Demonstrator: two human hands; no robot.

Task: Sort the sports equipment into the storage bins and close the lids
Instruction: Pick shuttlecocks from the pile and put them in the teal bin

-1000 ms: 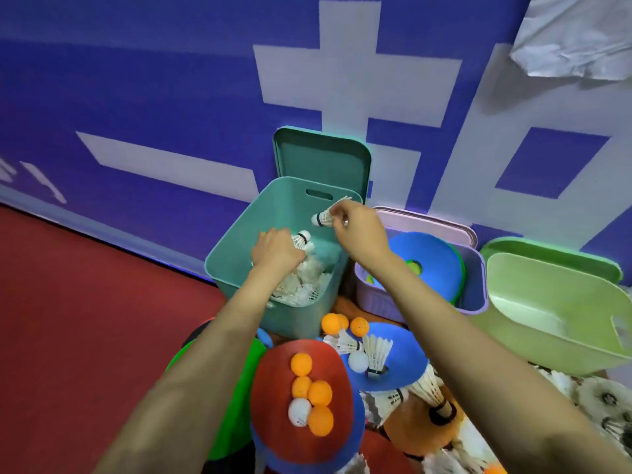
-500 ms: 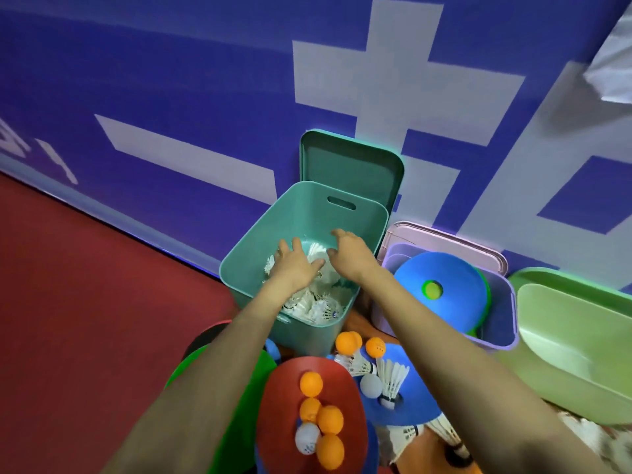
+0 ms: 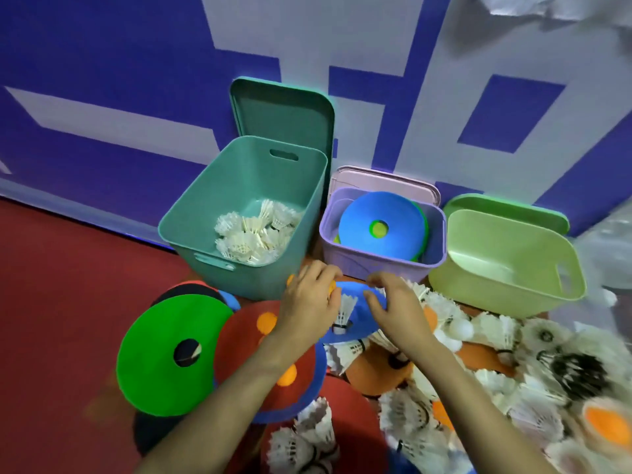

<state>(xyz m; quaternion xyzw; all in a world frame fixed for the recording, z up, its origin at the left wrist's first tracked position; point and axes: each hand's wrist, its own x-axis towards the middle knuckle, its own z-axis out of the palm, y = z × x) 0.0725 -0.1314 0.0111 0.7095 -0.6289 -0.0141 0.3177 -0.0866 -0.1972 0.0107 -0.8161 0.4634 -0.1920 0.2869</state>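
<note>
Three open bins stand against the wall. The teal bin (image 3: pixel 181 213) holds several white shuttlecocks (image 3: pixel 253 234), the purple bin (image 3: pixel 369 265) holds a blue disc (image 3: pixel 383 230), and the light green bin (image 3: pixel 506 289) has nothing visible inside. In front of them lies a blue floor disc (image 3: pixel 355 316) with a shuttlecock (image 3: pixel 345 309) on it. My left hand (image 3: pixel 307 306) curls its fingers round an orange ball (image 3: pixel 331 291) at the disc's far edge. My right hand (image 3: pixel 393 302) hovers curled over the same disc; what its fingers touch is hidden.
Each lid leans behind its bin: teal lid (image 3: pixel 280 111), pink lid (image 3: pixel 383 179), green lid (image 3: pixel 506 206). A green disc (image 3: pixel 164 354) and a red disc (image 3: pixel 246 340) carrying orange balls (image 3: pixel 266 322) lie at left. A heap of shuttlecocks (image 3: pixel 513 371) covers the right floor.
Both hands have let go of their shuttlecocks in the teal bin and drawn back to the blue disc on the floor. The view has shifted right and down.
</note>
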